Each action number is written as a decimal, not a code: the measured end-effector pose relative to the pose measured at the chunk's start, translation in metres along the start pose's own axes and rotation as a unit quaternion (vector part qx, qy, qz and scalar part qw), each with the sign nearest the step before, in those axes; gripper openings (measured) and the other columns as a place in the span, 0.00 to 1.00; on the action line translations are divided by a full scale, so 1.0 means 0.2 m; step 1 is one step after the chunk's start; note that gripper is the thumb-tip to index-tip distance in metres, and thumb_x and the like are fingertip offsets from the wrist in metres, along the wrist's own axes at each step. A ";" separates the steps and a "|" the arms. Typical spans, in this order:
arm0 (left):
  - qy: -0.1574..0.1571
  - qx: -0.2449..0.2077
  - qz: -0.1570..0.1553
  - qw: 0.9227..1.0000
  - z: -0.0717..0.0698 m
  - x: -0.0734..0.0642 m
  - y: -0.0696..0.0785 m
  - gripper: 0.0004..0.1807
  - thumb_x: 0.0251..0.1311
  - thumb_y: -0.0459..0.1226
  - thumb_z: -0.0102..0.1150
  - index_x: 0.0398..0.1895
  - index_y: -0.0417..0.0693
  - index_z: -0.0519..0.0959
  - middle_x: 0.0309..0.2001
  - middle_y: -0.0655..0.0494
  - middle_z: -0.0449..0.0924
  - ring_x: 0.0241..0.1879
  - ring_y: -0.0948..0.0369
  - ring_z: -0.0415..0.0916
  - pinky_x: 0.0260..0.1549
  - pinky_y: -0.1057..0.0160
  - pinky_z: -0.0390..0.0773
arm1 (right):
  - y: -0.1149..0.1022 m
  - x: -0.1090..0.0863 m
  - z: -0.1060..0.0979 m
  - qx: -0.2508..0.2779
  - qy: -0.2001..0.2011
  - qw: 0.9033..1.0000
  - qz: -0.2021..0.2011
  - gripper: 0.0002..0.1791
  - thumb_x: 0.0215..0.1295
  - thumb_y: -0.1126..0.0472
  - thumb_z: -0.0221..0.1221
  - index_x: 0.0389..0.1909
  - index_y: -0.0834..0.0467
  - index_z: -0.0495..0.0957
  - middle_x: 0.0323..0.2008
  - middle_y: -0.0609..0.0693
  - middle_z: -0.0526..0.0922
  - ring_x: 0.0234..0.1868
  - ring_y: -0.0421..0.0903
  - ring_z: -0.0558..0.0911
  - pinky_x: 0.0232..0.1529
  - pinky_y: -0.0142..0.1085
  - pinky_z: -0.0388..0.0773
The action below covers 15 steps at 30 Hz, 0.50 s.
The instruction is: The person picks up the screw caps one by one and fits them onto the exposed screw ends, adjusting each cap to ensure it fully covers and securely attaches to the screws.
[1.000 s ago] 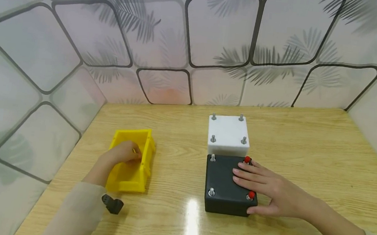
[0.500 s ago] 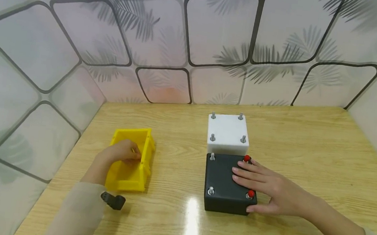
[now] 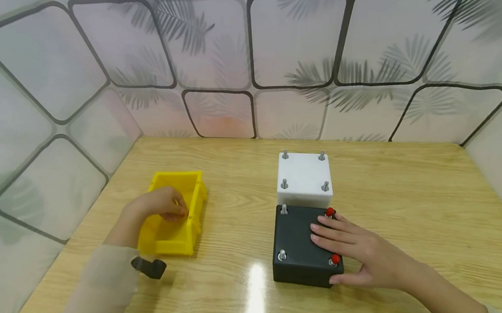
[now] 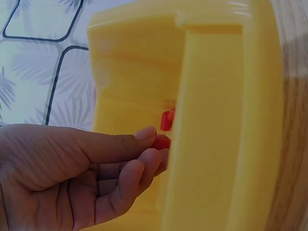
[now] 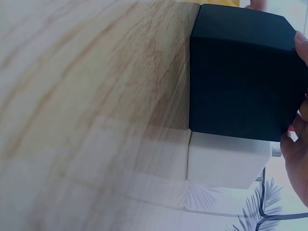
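My left hand [image 3: 162, 204] reaches into a yellow bin [image 3: 174, 248]. In the left wrist view its thumb and fingers pinch a small red cap [image 4: 162, 142], partly hidden by the fingertips. Further red caps [image 4: 166, 121] lie deeper in the bin, partly behind its wall. On the black box [image 3: 297, 236] my right hand [image 3: 360, 250] rests with its fingers spread, the thumb against the front right corner. Metal bolts stand at the box's corners. The two right ones carry red caps [image 3: 335, 259]; the two left bolts [image 3: 282, 255] are bare.
A white box [image 3: 304, 174] with bare bolts [image 3: 326, 186] stands directly behind the black one. The wooden table [image 3: 231, 215] runs back to a patterned cloth wall [image 3: 291, 115]. More cloth rises on both sides.
My left hand has shifted slightly inside the bin, and a trace of red now shows at its fingertips. The right hand has stayed on the black box.
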<state>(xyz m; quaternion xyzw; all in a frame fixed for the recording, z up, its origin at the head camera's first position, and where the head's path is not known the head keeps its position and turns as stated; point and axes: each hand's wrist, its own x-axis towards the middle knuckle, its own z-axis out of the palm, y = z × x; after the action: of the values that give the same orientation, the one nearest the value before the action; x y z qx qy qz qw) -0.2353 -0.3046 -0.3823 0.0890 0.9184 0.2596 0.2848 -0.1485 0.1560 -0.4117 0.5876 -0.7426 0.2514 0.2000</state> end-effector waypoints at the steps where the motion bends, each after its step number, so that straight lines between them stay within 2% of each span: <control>1: -0.001 -0.001 0.001 1.000 0.00 0.00 0.01 0.05 0.59 0.31 0.59 0.33 0.37 0.82 0.25 0.54 0.80 0.25 0.64 0.75 0.28 0.66 0.79 | 0.00 0.00 0.00 0.000 -0.001 1.000 0.001 0.41 0.52 0.44 0.68 0.60 0.67 0.71 0.62 0.60 0.71 0.67 0.55 0.65 0.72 0.40 0.50; 10: -0.026 -0.007 0.005 1.000 -0.03 -0.05 0.08 0.05 0.59 0.28 0.56 0.34 0.35 0.81 0.28 0.52 0.81 0.25 0.64 0.77 0.29 0.64 0.81 | 0.00 0.00 0.00 -0.003 -0.003 1.000 -0.002 0.40 0.54 0.44 0.66 0.60 0.67 0.71 0.63 0.60 0.71 0.67 0.56 0.65 0.72 0.41 0.49; 15: -0.035 -0.002 0.001 0.999 -0.04 -0.10 0.13 0.04 0.59 0.27 0.55 0.34 0.35 0.80 0.29 0.51 0.81 0.25 0.63 0.78 0.29 0.62 0.82 | 0.01 0.00 0.00 -0.002 -0.004 1.000 0.001 0.41 0.51 0.44 0.68 0.60 0.67 0.71 0.63 0.60 0.71 0.67 0.55 0.65 0.72 0.41 0.49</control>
<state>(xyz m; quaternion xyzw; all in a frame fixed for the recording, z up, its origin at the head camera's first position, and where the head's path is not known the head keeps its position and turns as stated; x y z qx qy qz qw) -0.2237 -0.2909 -0.3535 0.0988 0.9074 0.2584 0.3165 -0.1495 0.1565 -0.4118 0.5879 -0.7441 0.2479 0.1980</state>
